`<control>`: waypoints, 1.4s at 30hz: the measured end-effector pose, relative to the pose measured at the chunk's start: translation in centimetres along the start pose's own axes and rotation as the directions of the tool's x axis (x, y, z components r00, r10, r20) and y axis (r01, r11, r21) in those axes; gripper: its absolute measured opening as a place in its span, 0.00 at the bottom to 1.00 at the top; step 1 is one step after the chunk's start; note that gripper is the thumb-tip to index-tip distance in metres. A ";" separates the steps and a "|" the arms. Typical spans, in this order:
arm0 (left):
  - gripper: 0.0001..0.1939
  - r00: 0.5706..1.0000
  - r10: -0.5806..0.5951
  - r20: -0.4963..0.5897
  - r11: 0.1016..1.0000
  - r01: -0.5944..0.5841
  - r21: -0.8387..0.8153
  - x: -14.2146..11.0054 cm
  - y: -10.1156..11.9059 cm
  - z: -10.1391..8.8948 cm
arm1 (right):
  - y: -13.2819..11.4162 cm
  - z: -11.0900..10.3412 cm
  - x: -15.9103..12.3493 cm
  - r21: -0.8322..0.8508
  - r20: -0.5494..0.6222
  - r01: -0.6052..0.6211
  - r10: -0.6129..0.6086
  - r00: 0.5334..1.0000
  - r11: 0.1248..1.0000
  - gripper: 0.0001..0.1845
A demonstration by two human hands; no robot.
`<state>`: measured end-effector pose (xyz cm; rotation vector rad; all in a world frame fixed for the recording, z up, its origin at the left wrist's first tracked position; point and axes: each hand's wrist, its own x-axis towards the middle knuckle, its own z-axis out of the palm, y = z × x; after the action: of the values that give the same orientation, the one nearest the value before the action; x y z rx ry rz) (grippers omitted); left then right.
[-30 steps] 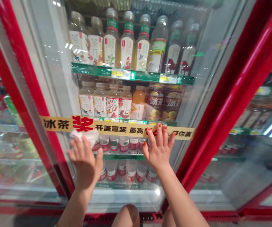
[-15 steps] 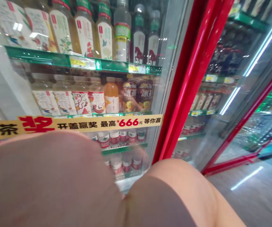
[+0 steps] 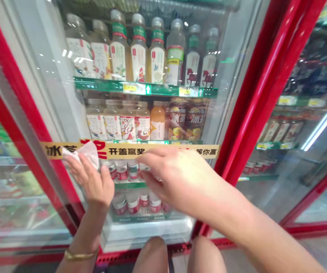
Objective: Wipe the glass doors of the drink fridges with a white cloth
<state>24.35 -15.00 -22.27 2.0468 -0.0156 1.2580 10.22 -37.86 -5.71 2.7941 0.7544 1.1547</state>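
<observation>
My left hand (image 3: 96,184) lies with outstretched fingers over a white tissue (image 3: 92,152), which it holds against the glass door at the left part of a yellow printed strip (image 3: 126,151). The tissue sticks out above and beside the fingers. My right hand (image 3: 166,176) is blurred and reaches in from the right, in front of the strip. Its thumb stands apart from the bent fingers, and nothing shows between them. Whether it touches the glass I cannot tell. Part of the strip's lettering is hidden behind it.
Behind the glass, bottles stand on green-edged shelves (image 3: 95,84), with small cups lower down. Red door frames (image 3: 246,113) run along both sides. Two knees (image 3: 152,256) are close to the door's bottom edge. Another fridge with drinks (image 3: 283,132) stands to the right.
The view has drawn back and swung left, so the whole door width shows. Large blurred shapes filled the lower part before; now both hands are visible at the strip, the left with the tissue.
</observation>
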 end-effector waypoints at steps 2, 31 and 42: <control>0.45 0.994 0.098 -0.038 0.995 -0.097 0.011 0.3 0.9 0.5 | 2.9 2.5 -0.6 -0.122 -0.122 0.010 -0.025 0.992 0.992 0.23; 0.43 0.726 0.661 0.190 0.710 -0.687 0.154 -2.6 -0.9 2.5 | 9.9 14.8 -7.1 -0.303 -0.523 -0.144 -0.038 0.851 0.942 0.56; 0.44 0.772 0.625 0.116 0.780 -0.623 -0.059 -2.0 0.9 2.8 | 9.9 14.5 -7.3 -0.395 -0.383 -0.215 0.053 0.922 0.893 0.46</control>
<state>25.18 -17.98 -24.02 2.1821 -0.8363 1.4884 19.71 -47.52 -19.04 2.3192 0.2579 1.6576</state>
